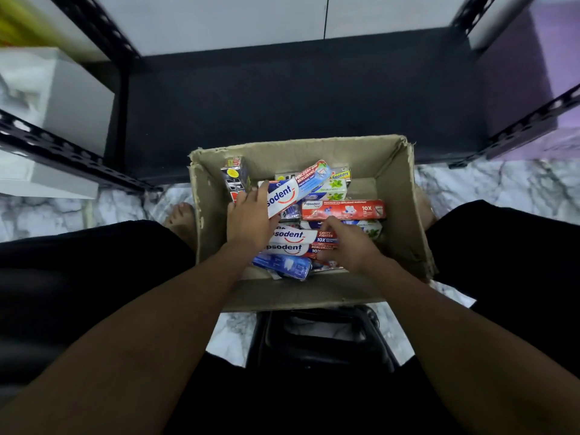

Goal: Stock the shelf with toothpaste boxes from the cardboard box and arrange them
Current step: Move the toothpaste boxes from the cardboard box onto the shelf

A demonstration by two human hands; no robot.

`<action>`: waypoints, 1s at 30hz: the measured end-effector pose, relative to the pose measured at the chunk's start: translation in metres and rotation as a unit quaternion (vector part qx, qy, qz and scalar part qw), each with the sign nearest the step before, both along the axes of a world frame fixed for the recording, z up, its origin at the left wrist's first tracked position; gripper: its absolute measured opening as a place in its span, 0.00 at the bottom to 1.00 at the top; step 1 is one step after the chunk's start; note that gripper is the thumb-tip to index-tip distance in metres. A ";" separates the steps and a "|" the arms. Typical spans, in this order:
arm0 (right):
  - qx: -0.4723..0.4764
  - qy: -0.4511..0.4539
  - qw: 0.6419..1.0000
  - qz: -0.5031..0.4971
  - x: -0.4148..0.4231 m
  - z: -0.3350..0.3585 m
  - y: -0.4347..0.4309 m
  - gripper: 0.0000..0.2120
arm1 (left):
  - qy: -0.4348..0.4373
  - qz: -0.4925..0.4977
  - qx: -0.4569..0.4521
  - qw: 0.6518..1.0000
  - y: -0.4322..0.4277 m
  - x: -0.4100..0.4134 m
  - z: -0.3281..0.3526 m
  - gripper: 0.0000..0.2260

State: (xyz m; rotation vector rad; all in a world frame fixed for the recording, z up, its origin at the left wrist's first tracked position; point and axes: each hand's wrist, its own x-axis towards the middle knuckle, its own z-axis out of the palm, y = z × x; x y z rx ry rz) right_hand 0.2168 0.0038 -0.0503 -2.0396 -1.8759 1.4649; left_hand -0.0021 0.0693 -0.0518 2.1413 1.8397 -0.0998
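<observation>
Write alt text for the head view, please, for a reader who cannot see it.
A person's left hand grips a white-and-blue toothpaste box inside a cardboard box of jumbled toothpaste boxes, while the right hand reaches among them. A black shelf lies beyond.

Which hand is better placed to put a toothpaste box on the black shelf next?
Left. The left hand grips a white and blue toothpaste box tilted above the pile; the right hand only touches boxes lying in the brown cardboard box.
</observation>
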 end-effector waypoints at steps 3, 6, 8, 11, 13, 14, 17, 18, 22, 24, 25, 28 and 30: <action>0.009 0.026 0.999 -0.022 0.006 0.003 0.002 0.23 | 0.018 -0.027 -0.005 0.999 0.003 -0.004 0.000 0.29; 0.021 0.026 0.999 0.007 0.013 0.011 0.007 0.28 | -0.035 -0.007 -0.018 0.999 0.002 -0.005 0.007 0.27; 0.020 0.029 0.999 0.014 0.020 0.017 0.008 0.28 | -0.077 -0.004 -0.033 0.996 0.002 -0.004 0.016 0.28; 0.029 0.011 0.999 0.008 0.030 0.035 0.012 0.27 | -0.098 -0.013 -0.038 0.994 0.005 -0.002 0.036 0.27; 0.055 -0.003 0.998 0.015 0.035 0.052 0.015 0.26 | -0.104 -0.021 -0.031 0.994 0.008 -0.003 0.051 0.26; 0.069 -0.012 0.997 0.017 0.037 0.060 0.017 0.25 | -0.107 -0.027 -0.025 0.994 0.009 -0.003 0.059 0.26; 0.109 -0.035 0.993 0.000 0.044 0.090 0.022 0.22 | -0.117 -0.048 -0.002 0.992 0.012 -0.006 0.089 0.26; 0.118 -0.042 0.992 -0.005 0.045 0.101 0.024 0.22 | -0.118 -0.057 0.010 0.991 0.013 -0.007 0.100 0.26; 0.157 -0.044 0.986 -0.018 0.051 0.153 0.028 0.21 | -0.140 -0.083 0.076 0.984 0.016 -0.008 0.159 0.26; 0.205 -0.042 0.978 -0.020 0.052 0.181 0.030 0.21 | -0.145 -0.102 0.112 0.978 0.018 -0.009 0.192 0.24; 0.228 -0.042 0.972 -0.024 0.052 0.196 0.031 0.22 | -0.152 -0.108 0.133 0.973 0.018 -0.009 0.208 0.23; 0.292 -0.043 0.955 -0.027 0.050 0.244 0.031 0.21 | -0.181 -0.123 0.206 0.954 0.013 -0.011 0.256 0.20; 0.325 -0.037 0.944 -0.028 0.049 0.278 0.029 0.19 | -0.183 -0.134 0.248 0.942 0.008 -0.011 0.289 0.20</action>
